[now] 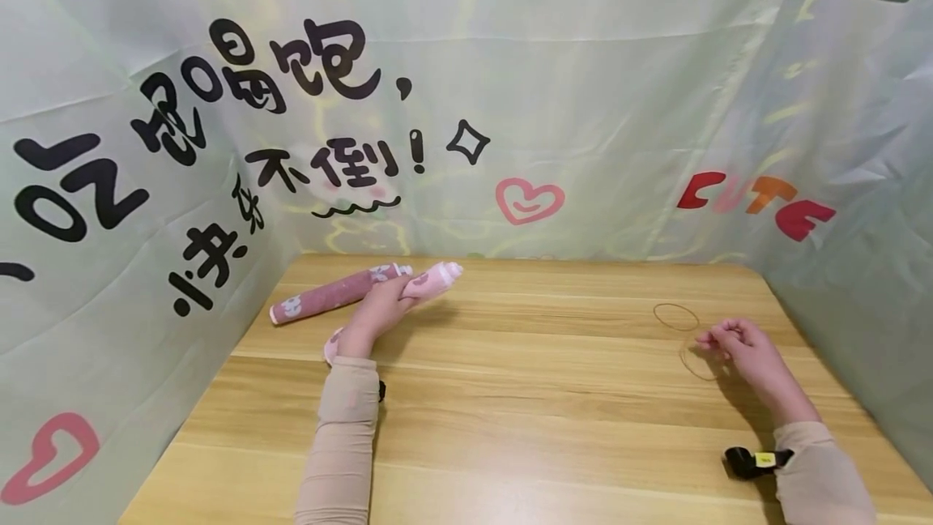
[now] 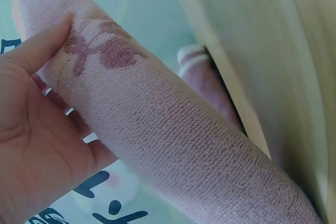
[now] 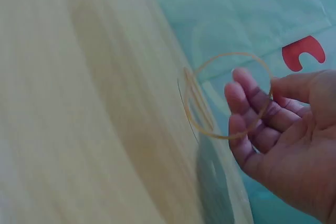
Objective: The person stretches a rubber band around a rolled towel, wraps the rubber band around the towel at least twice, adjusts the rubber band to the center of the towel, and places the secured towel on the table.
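Observation:
My left hand [image 1: 379, 308] grips a light pink rolled towel [image 2: 157, 114] with darker pink markings, near its far end. In the left wrist view the thumb lies over the towel and the fingers go behind it. The roll slants, its far end raised off the table and its near end partly hidden by the forearm in the head view. At the right, my right hand [image 1: 747, 351] pinches a thin tan rubber band [image 3: 231, 53] between thumb and forefinger, the loop hanging round. A second rubber band [image 1: 676, 305] lies on the table just beyond that hand.
A darker pink rolled towel [image 1: 321, 300] with light patches lies at the table's back left, behind my left hand. The wooden table [image 1: 525, 395] is bounded at the back and sides by a printed cloth curtain [image 1: 583, 120].

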{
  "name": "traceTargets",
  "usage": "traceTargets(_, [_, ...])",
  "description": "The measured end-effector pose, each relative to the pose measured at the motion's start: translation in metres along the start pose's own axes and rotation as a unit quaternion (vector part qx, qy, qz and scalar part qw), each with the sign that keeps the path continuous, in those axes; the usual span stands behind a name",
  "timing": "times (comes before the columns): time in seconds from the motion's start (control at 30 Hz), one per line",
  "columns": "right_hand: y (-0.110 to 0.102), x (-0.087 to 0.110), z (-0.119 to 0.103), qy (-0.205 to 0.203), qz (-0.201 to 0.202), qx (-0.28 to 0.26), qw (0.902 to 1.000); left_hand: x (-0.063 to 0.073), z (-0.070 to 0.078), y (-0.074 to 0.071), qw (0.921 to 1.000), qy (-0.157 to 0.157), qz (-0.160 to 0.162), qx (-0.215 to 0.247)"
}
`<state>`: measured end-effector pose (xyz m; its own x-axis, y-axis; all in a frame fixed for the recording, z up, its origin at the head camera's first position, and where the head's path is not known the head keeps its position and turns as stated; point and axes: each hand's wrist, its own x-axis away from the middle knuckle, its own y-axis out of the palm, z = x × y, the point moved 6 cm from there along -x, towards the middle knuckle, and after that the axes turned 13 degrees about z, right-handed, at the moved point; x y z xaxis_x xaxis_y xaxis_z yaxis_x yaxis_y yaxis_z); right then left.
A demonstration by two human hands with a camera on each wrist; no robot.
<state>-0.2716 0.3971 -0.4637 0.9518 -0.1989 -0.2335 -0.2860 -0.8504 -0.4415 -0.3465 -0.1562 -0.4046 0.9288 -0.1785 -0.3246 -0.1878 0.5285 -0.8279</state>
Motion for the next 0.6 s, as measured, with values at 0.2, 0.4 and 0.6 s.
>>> traceTargets(0.2, [0.013,0.001,-0.008,0.076,-0.144,-0.437,0.8847,-0.006,0.015,0.006,0.9994,-0.003,0.003,0.034])
traceTargets(0.4, [0.025,0.005,-0.013,0.192,-0.277,-0.680,0.6508,-0.011,0.027,0.012,0.9974,-0.020,0.002,0.070])
traceTargets(0.6, [0.035,0.005,-0.023,0.216,-0.281,-0.766,0.5363,-0.012,0.035,0.018,0.9943,-0.036,0.005,0.100])
